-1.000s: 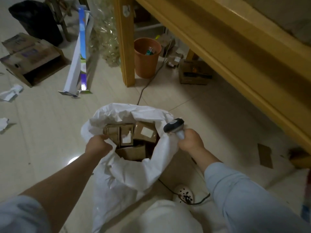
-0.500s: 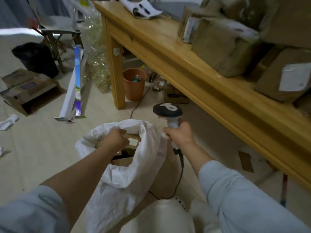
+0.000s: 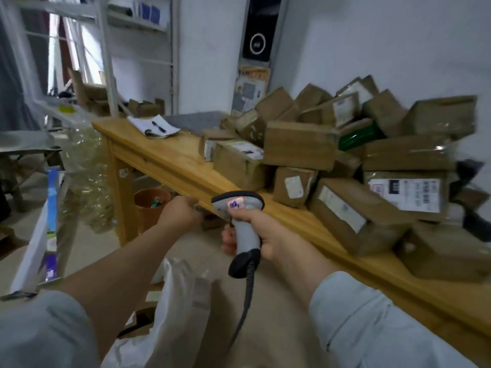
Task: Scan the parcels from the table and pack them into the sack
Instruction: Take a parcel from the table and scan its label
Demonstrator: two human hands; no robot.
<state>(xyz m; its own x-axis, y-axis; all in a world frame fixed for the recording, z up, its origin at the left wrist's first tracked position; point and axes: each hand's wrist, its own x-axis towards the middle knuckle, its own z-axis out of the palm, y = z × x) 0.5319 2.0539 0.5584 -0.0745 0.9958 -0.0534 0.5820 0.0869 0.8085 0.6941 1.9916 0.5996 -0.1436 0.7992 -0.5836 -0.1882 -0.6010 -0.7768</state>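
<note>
Right hand sits at centre frame, its fingers wrapped round the grey handle of the scanner. The scanner's dark head is raised toward the table edge and carries a small sticker with handwriting. A black cable drops from the butt of the handle toward the bottom of the frame.

Left hand is just left of the scanner, up against the front edge of the table. It is seen from the back with its fingers curled. Motion blur hides whether they grip anything. Both forearms reach in from the bottom corners, with pale sleeves pushed up.

The parcels are brown boxes heaped on the right half of the table, from mid-frame to the right edge, stacked against the white wall. Several show white labels. One large label faces the camera at right. A green box is wedged into the heap.

The sack, white and crumpled, lies on the floor at bottom centre, between the forearms and below both hands. Neither hand touches it.

A notepad with a pen on it lies at the far left end of the table. An orange bin stands under the table, just left of the left hand. Crinkled clear wrap hangs beside the table leg at left.
</note>
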